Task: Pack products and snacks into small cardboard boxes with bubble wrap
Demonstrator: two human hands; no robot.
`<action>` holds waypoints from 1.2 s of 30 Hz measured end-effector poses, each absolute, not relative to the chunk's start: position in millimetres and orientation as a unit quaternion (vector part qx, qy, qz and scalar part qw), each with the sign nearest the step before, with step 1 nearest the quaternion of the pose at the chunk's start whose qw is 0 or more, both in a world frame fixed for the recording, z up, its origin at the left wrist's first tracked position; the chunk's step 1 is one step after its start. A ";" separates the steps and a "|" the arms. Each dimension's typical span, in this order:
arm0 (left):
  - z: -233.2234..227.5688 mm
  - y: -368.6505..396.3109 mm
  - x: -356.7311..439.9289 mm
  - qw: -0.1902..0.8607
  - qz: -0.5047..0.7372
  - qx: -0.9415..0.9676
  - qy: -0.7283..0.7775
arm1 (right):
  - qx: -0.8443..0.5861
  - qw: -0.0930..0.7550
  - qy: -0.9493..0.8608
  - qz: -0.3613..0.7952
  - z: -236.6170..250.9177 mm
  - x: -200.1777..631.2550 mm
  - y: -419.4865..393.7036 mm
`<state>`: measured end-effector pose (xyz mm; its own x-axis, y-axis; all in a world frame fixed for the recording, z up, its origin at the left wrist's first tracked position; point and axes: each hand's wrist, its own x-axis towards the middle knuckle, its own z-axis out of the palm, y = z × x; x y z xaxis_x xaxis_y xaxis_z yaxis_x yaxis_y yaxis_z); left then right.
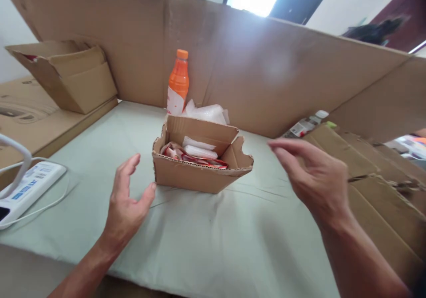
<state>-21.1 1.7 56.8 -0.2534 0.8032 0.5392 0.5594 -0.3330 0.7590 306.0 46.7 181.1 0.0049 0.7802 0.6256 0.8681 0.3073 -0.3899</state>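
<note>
A small open cardboard box with torn, uneven edges stands on the cloth-covered table. Inside lie red-and-white packets and a white wrapped bundle. Just left of the box is my left hand, its fingers and thumb apart and nothing in them; the thumb tip comes close to the box's corner, and I cannot tell if they touch. My right hand hovers to the right, clear of the box. Its fingertips and thumb come together in a pinch, with no object showing between them.
Behind the box stand an orange drink bottle and clear plastic wrap. Cardboard panels wall the back. A power strip with cables and another carton are at left. At right lie a clear bottle and cartons.
</note>
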 end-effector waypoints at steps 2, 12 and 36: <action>43.1 6.1 -25.6 0.206 0.537 0.576 0.580 | -0.632 0.402 -0.662 0.020 146.2 325.7 28.9; 39.8 13.7 28.2 0.285 0.546 0.560 0.553 | -0.616 0.367 -0.637 0.283 70.0 289.0 48.5; 24.9 54.4 -44.6 0.416 0.556 0.556 0.458 | -0.547 0.502 -0.566 0.358 28.3 224.3 75.7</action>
